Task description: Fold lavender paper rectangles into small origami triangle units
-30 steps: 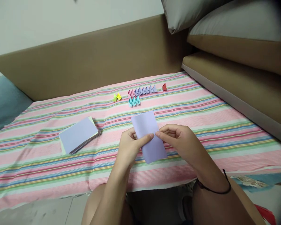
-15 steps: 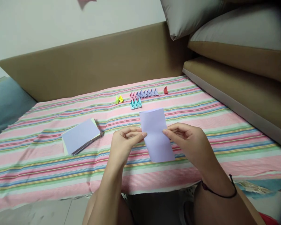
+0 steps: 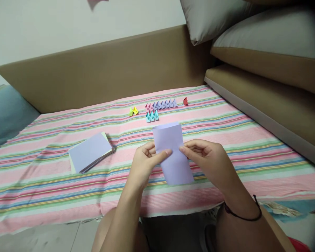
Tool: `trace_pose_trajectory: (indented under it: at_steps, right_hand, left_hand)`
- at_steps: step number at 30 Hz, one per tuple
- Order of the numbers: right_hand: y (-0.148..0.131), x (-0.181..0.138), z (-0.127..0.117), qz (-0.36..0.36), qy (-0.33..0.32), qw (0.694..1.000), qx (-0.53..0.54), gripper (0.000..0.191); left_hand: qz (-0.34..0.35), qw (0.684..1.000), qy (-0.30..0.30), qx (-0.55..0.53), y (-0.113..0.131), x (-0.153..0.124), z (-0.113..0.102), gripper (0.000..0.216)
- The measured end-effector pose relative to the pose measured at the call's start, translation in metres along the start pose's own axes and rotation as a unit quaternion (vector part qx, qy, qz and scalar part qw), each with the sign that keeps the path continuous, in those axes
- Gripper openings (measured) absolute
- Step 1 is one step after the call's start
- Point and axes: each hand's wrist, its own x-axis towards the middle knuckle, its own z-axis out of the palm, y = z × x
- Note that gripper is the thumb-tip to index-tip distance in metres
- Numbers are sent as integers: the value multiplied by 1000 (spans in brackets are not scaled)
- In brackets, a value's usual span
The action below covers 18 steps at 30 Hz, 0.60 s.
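A lavender sheet of paper [image 3: 170, 140], curved over at its top edge so that two layers show there, is held up above the striped cloth. My left hand [image 3: 148, 159] pinches its left edge, the thumb lying across the front face and the fingers behind. On the opposite edge, my right hand [image 3: 201, 152] grips the paper between thumb and curled fingers. Beyond the sheet stand small folded paper pieces: a turquoise group [image 3: 152, 116], a pink and purple row [image 3: 164, 105], a yellow pair [image 3: 133, 111] and a single red piece [image 3: 185, 101].
Left of my hands lies a stack of coloured paper [image 3: 90, 152] with a lavender sheet on top. The striped cloth [image 3: 55, 189] covers the seat. A brown backrest [image 3: 107, 70] rises behind, cushions [image 3: 265, 80] are piled at right, and a blue cushion [image 3: 10, 115] sits at far left.
The paper has shifted slightly left, and its top now bends over more visibly. My left thumb has slid further across its face toward the middle.
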Motion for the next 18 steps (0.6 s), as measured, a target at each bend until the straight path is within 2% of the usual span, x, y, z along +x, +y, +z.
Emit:
trace_pose_trajectory:
  at_steps: [11, 18]
  right_hand:
    - [-1, -2, 3, 8, -40, 997, 66, 15]
    - [-3, -1, 2, 8, -8, 1000, 0, 13]
  left_hand:
    - [2, 999, 34, -32, -6, -1, 8, 21]
    - [-4, 999, 53, -1, -1, -2, 15, 24]
